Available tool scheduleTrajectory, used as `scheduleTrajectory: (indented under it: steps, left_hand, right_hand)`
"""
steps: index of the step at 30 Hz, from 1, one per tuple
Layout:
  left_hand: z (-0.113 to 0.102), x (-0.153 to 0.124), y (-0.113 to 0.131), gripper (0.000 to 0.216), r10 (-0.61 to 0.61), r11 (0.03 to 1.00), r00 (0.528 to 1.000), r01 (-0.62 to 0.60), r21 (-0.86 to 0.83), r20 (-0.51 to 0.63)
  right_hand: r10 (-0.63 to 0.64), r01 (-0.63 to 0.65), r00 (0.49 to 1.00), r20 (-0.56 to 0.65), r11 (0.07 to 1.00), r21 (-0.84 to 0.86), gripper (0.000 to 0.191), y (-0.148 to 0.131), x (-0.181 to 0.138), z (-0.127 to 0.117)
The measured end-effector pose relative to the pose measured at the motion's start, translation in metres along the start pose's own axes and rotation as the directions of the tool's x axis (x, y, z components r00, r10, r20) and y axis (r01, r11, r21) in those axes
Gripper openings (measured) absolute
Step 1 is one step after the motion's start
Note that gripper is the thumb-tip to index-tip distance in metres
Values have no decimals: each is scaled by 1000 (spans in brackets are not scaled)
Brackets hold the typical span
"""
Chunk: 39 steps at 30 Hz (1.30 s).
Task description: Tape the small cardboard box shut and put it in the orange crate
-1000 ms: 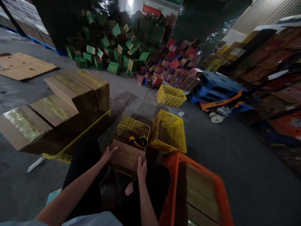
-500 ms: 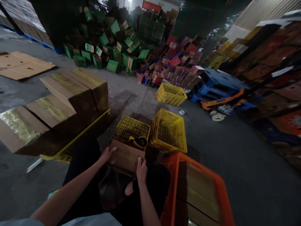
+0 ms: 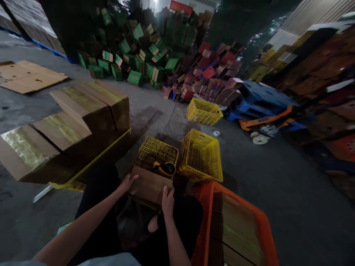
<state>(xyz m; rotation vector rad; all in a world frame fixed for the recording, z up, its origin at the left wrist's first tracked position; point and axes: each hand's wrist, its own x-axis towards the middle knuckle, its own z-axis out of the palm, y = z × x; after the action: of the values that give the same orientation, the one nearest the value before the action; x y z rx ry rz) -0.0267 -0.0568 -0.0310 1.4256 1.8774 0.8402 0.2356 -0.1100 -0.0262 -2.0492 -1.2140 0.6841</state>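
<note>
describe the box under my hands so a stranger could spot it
Left of the big orange crate is an upturned yellow crate carrying a tape dispenser. At its near side is a small plain brown carton, the only box the left hand and right hand touch.

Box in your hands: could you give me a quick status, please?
Left hand holds left corner of box; right hand flat on near edge. Behind it, yellow crate with yellow-black tool on top.
</note>
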Motion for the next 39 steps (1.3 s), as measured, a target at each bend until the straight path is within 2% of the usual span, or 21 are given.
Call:
scheduleTrajectory:
  steps: [5,17,25,27,29,32,35,39]
  left_hand:
    - [3,-1,-5,67,24,999,1000,-23,37,-7]
    - [1,-4,-2,62,70,995,997,-68,75,-26]
    - [4,-16,5,80,100,993,991,-94,68,-87]
    - [5,-20,8,74,183,980,982,-179,86,-45]
    - [5,-25,12,66,309,937,950,-311,160,38]
    - [6,-36,16,79,417,843,893,-450,294,171]
    - [6,-45,19,110,370,818,896,-440,371,245]
    - [3,-48,23,131,297,804,896,-421,420,330]
  right_hand:
    - [-22,22,1000,2,996,84,88,-2,-2,-1]
    - [21,-23,1000,22,996,83,91,3,0,1]
    - [-14,15,1000,-11,997,77,93,2,1,3]
    - [-20,20,1000,-7,997,75,94,3,2,3]
    - [-35,36,999,-10,995,91,94,3,2,3]
    - [-52,53,999,-16,992,117,93,0,2,1]
    - [-30,28,1000,11,993,111,94,-4,-1,-1]
    - [-17,16,1000,12,994,105,96,-7,-3,-3]
